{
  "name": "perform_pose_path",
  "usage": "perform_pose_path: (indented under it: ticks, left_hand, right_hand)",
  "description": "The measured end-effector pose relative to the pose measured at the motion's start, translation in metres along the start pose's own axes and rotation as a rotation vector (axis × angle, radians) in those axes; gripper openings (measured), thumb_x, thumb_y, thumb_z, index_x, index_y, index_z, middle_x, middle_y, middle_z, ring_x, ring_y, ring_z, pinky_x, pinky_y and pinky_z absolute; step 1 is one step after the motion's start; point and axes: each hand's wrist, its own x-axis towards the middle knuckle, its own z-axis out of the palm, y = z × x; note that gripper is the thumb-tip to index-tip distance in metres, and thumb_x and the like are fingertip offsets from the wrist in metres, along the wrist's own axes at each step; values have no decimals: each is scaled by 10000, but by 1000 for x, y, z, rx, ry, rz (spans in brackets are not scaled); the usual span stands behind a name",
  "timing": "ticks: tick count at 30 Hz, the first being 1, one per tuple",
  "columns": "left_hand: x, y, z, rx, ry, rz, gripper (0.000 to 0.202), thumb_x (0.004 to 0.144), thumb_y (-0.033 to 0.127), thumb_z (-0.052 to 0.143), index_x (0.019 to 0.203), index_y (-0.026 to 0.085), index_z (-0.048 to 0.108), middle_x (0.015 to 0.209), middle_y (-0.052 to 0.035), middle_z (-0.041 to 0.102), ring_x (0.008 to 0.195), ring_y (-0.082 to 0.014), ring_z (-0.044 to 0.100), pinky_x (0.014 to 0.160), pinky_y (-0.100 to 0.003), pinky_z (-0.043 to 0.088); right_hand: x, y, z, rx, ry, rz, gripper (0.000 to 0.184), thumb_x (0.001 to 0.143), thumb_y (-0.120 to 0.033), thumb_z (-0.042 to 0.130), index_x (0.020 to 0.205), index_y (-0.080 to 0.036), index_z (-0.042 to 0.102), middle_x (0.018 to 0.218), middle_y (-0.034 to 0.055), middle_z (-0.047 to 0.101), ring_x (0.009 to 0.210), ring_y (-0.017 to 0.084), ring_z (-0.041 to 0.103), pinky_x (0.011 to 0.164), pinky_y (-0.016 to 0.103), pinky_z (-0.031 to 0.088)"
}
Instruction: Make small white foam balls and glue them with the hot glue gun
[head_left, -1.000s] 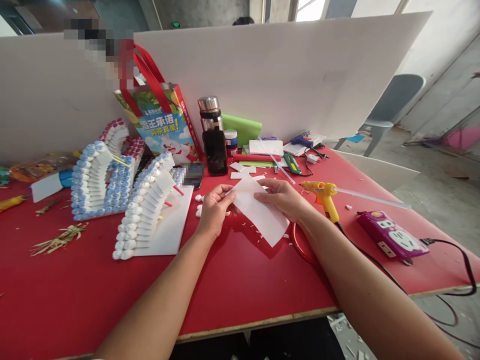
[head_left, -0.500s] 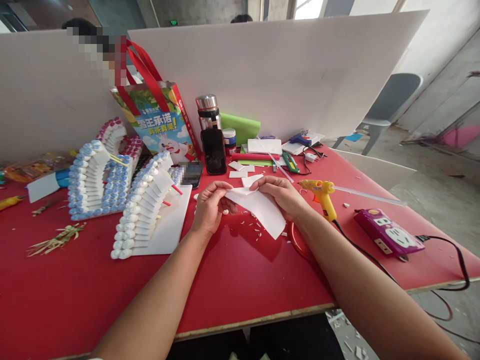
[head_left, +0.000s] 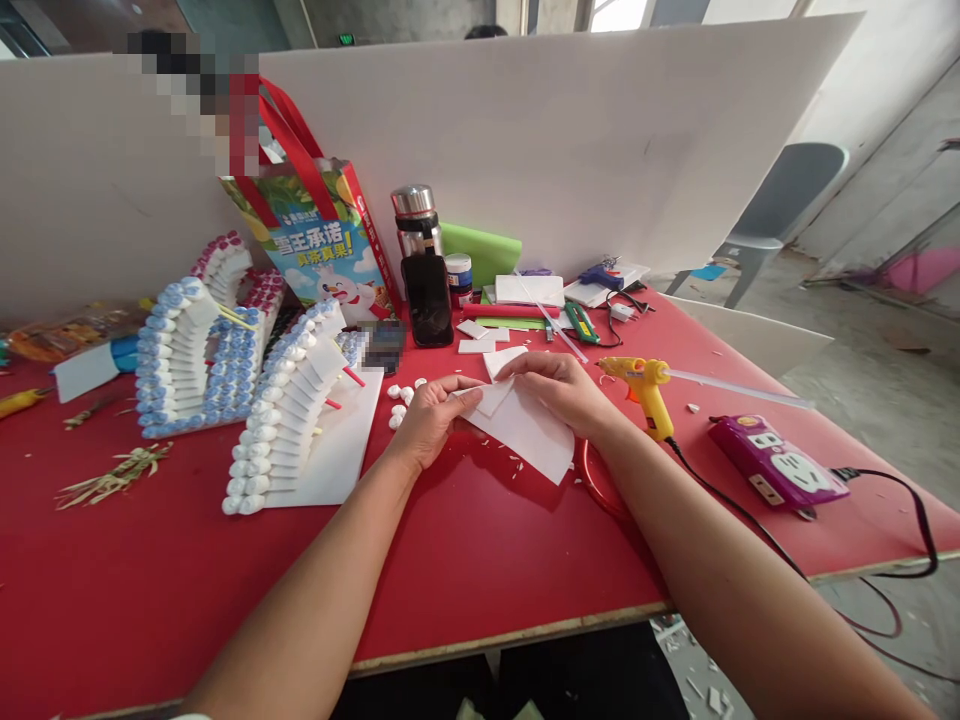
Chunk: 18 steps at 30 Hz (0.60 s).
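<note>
A thin white sheet of paper (head_left: 536, 432), with a small folded flap at its upper left, hangs above the table between my two hands. My left hand (head_left: 429, 425) pinches its left corner between thumb and fingers. At the top edge, beside the flap, the fingertips of my right hand (head_left: 564, 388) are closed on the sheet. Small white rolled pieces (head_left: 399, 393) lie just behind my left hand. Left of it stands a curved white model (head_left: 285, 420) edged with white rolls. White scraps are scattered beneath the sheet.
A yellow glue gun (head_left: 643, 388) with its cord lies to the right, near a purple power strip (head_left: 780, 465). Behind stand a phone (head_left: 427, 300), a steel flask (head_left: 414, 215) and a printed bag (head_left: 322, 240). A blue-edged model (head_left: 176, 350) stands at left on the red table (head_left: 480, 580).
The sheet has turned to show more of its face, and a folded flap now shows at its top. My left hand has shifted slightly right, uncovering more white rolls.
</note>
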Motion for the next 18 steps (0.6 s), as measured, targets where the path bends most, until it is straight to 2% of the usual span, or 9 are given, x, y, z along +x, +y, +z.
perform_pose_path:
  ticks: [3, 6, 9, 15, 18]
  left_hand:
    - [-2, 1, 2, 39, 31, 62, 318, 737, 406, 788, 923, 156, 722, 733, -35, 707, 618, -170, 653, 576, -292, 570]
    - [-4, 3, 5, 103, 59, 114, 298, 754, 401, 779, 928, 165, 725, 736, -33, 717, 613, -164, 658, 577, -271, 559]
    - [-5, 4, 5, 144, 63, 131, 304, 767, 427, 765, 912, 164, 718, 689, -36, 713, 537, -177, 655, 513, -284, 545]
    - [-3, 5, 0, 43, 41, 92, 319, 759, 404, 776, 953, 158, 722, 682, -42, 723, 486, -177, 657, 486, -284, 536]
    - [-2, 5, -4, 28, 62, 89, 321, 759, 393, 777, 961, 149, 720, 666, -41, 719, 461, -169, 649, 462, -264, 516]
  right_hand:
    - [0, 0, -2, 6, -8, 81, 407, 770, -373, 705, 1159, -255, 707, 822, 11, 713, 639, 167, 642, 524, 259, 490]
    - [3, 8, -1, -50, -68, 107, 394, 689, -410, 813, 1033, -224, 765, 793, 37, 731, 672, 197, 668, 534, 272, 507]
    - [6, 14, 0, -1, -65, 110, 330, 679, -453, 822, 883, -196, 794, 743, 53, 734, 636, 200, 665, 529, 288, 512]
    - [6, 12, -4, 106, -54, 110, 321, 659, -431, 831, 867, -187, 807, 705, 48, 729, 569, 182, 642, 490, 290, 499]
    - [7, 10, -8, 73, 10, 89, 283, 667, -420, 825, 817, -181, 800, 668, 41, 711, 528, 159, 608, 456, 270, 464]
